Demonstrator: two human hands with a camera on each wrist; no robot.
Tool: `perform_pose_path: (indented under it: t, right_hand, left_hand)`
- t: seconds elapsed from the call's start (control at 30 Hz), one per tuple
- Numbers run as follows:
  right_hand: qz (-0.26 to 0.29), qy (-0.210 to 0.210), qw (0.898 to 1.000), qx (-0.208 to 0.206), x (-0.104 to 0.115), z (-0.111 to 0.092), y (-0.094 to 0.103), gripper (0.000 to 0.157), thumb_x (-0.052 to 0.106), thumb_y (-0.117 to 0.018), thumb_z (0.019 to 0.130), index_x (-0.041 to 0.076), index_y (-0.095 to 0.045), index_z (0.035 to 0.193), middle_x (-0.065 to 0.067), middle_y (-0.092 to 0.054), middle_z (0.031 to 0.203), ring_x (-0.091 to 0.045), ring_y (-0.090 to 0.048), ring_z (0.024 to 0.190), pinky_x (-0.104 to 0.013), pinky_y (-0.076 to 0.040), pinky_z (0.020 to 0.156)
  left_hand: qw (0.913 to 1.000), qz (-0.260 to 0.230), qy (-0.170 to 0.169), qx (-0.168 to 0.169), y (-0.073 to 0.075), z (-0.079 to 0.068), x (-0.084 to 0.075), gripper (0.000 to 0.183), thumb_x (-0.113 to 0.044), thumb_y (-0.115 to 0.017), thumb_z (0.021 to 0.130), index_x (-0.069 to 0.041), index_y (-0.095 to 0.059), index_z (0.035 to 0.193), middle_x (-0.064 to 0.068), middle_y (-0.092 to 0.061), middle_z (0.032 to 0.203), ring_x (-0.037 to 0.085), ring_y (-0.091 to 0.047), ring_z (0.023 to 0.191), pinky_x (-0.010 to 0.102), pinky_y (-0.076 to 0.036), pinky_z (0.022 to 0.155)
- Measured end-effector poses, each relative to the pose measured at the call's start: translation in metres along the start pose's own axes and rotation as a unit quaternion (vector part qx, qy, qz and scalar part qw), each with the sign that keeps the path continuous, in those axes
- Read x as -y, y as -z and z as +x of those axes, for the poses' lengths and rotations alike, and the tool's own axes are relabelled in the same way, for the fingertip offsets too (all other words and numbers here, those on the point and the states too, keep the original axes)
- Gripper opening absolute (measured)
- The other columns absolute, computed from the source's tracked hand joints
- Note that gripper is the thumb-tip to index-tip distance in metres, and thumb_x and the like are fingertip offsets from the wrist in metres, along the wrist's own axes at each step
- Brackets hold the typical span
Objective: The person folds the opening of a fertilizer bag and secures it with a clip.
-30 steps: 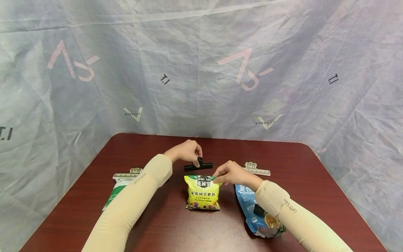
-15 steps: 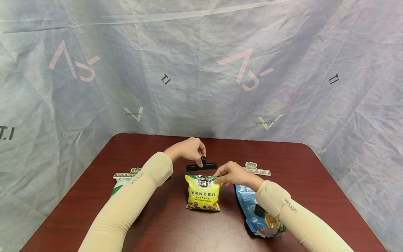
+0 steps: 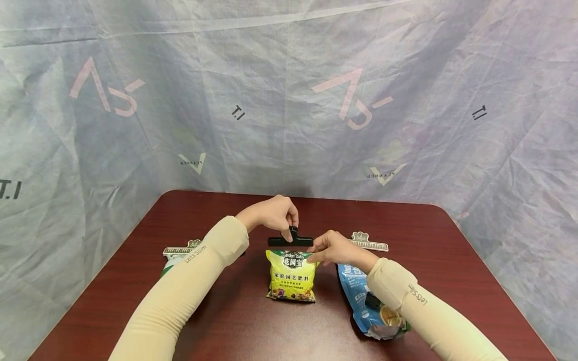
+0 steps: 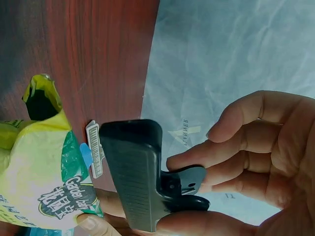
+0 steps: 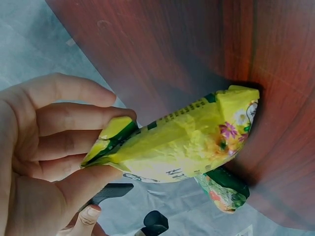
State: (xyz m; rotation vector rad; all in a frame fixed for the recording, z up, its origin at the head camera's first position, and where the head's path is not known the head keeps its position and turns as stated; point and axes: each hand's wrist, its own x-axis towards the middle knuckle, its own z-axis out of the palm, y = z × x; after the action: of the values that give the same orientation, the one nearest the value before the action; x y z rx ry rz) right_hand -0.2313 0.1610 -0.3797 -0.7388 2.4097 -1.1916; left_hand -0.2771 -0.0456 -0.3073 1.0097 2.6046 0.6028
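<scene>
A yellow fertilizer bag (image 3: pixel 292 288) with a green top stands upright on the table, in the middle of the head view. My right hand (image 3: pixel 336 249) pinches its top right corner between thumb and fingers. Just above the bag's top edge is a wide black bag clip (image 3: pixel 277 242), whose handles my left hand (image 3: pixel 273 213) pinches. In the left wrist view the clip (image 4: pixel 130 177) hangs apart from the bag (image 4: pixel 29 172), whose far top corner gapes. The right wrist view has the bag (image 5: pixel 192 132) side-on, its top flattened at my fingers.
On the right lies a blue bag (image 3: pixel 354 288) with a pale ruler-patterned clip (image 3: pixel 370 244) at its top, partly under my right arm. A green-and-white bag (image 3: pixel 170 261) with a similar clip (image 3: pixel 178 250) is mostly behind my left sleeve. A grey curtain (image 3: pixel 289 100) hangs beyond the table (image 3: pixel 244 321).
My left hand has shifted a little to the right with the black bag clip, which now lines up over the bag's top. My right hand has stayed on the bag's corner.
</scene>
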Motion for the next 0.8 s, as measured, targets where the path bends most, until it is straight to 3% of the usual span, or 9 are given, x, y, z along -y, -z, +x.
perform_pose_path:
  t: [0.3,0.57,0.7,0.8]
  right_hand:
    - [-0.001,0.004,1.000,0.007,0.030,-0.012,0.003,0.021,0.005,-0.066,0.083,-0.011,-0.060,0.072,-0.019,-0.066,0.097,-0.032,-0.065,0.077,-0.030,-0.053,0.059]
    - [-0.001,0.016,1.000,0.014,-0.006,0.005,0.003,0.028,0.015,-0.070,0.081,0.001,-0.056,0.062,-0.006,-0.067,0.066,-0.031,-0.065,0.070,-0.046,-0.052,0.061]
    - [0.012,0.013,1.000,0.016,-0.007,0.005,0.003,0.013,0.014,-0.071,0.081,0.002,-0.067,0.075,-0.006,-0.069,0.075,-0.033,-0.065,0.073,-0.048,-0.052,0.062]
    - [0.017,0.008,1.000,0.015,-0.006,0.005,0.003,0.014,0.014,-0.071,0.080,0.005,-0.072,0.090,-0.007,-0.070,0.084,-0.030,-0.066,0.073,-0.049,-0.052,0.062]
  left_hand:
    - [0.9999,0.000,-0.006,-0.013,-0.001,-0.001,-0.001,0.018,-0.011,-0.084,0.062,-0.015,-0.068,0.070,-0.004,-0.063,0.059,0.013,-0.058,0.056,0.026,-0.047,0.053]
    - [0.9993,0.021,-0.012,-0.028,-0.006,-0.002,-0.002,0.018,-0.011,-0.084,0.061,-0.016,-0.069,0.068,-0.008,-0.062,0.057,0.009,-0.058,0.055,0.023,-0.048,0.054]
    - [0.9986,0.027,-0.015,-0.043,-0.009,-0.003,-0.003,0.018,-0.012,-0.084,0.061,-0.016,-0.069,0.070,-0.009,-0.061,0.058,0.008,-0.058,0.055,0.023,-0.047,0.053]
    - [0.9980,0.030,-0.013,-0.054,-0.011,-0.004,-0.004,0.018,-0.013,-0.084,0.061,-0.016,-0.069,0.072,-0.010,-0.061,0.059,0.007,-0.058,0.055,0.023,-0.047,0.053]
